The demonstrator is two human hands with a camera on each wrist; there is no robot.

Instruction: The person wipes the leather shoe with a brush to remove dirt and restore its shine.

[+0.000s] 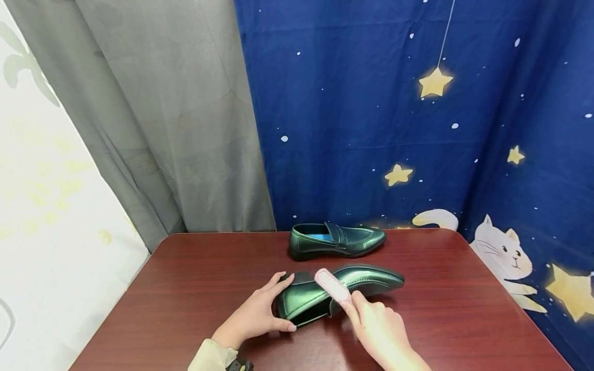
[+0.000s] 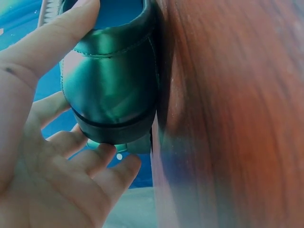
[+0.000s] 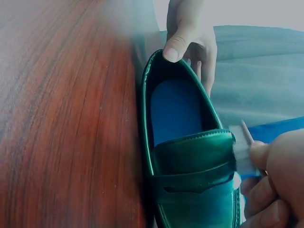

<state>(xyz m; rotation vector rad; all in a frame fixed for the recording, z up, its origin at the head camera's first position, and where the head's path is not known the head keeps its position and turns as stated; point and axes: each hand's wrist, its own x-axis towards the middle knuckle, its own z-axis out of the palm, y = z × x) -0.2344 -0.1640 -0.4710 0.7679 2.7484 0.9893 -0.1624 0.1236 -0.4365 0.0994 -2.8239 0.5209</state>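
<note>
A shiny dark green loafer [image 1: 303,299] lies tipped on its side on the table, its opening turned toward me and its toe to the right. My left hand [image 1: 255,314] grips its heel, thumb at the opening's rim and fingers around the sole side; the left wrist view shows the heel [image 2: 111,90] close up. In my right hand [image 1: 380,327] is a small brush [image 1: 331,286] with a pale pink back. Its whitish bristles [image 3: 242,149] touch the loafer's upper side beside the strap, in the right wrist view.
A matching green loafer [image 1: 350,242] stands upright behind, near the table's back edge, toe to the right. The reddish-brown wooden table [image 1: 185,293] runs back to a grey curtain [image 1: 185,129] and a blue star-patterned curtain [image 1: 348,103].
</note>
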